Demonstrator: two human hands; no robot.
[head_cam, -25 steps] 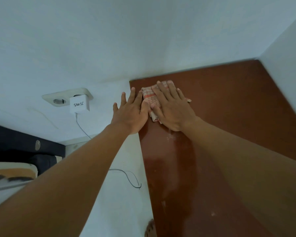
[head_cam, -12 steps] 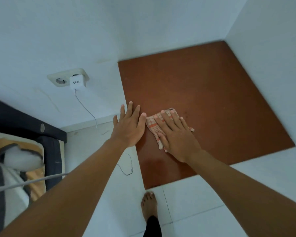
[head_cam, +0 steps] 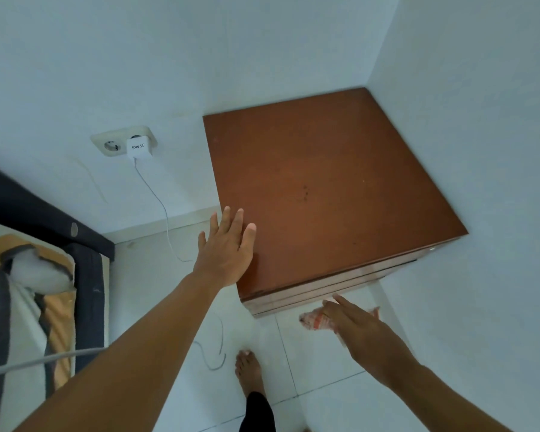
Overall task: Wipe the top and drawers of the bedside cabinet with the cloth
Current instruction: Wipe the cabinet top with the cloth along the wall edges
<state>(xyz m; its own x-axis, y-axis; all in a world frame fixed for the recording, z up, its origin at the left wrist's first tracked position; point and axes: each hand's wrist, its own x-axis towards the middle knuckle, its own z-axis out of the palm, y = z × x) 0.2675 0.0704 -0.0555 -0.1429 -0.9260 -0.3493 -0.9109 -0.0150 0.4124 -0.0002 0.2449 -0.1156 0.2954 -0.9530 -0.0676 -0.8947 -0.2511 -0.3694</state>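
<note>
The brown bedside cabinet (head_cam: pixel 325 188) stands in the room's corner, its top bare. Its drawer fronts (head_cam: pixel 331 291) show as thin strips below the front edge. My left hand (head_cam: pixel 228 247) lies flat with fingers spread on the top's left front corner. My right hand (head_cam: pixel 356 325) is off the top, in front of the drawers, holding the red-and-white checked cloth (head_cam: pixel 317 321) bunched under its fingers. The cloth is blurred and is off the top; I cannot tell if it touches the drawers.
White walls close in behind and to the right of the cabinet. A wall socket with a white charger (head_cam: pixel 139 147) and its cable (head_cam: pixel 166 219) sits to the left. A bed with dark frame (head_cam: pixel 88 275) is at far left. My bare foot (head_cam: pixel 250 372) stands on white tiles.
My right hand slid the cloth from the back left of the top to the front and off the edge, down before the drawers. My left hand stays on the left edge. The view pulled back.
</note>
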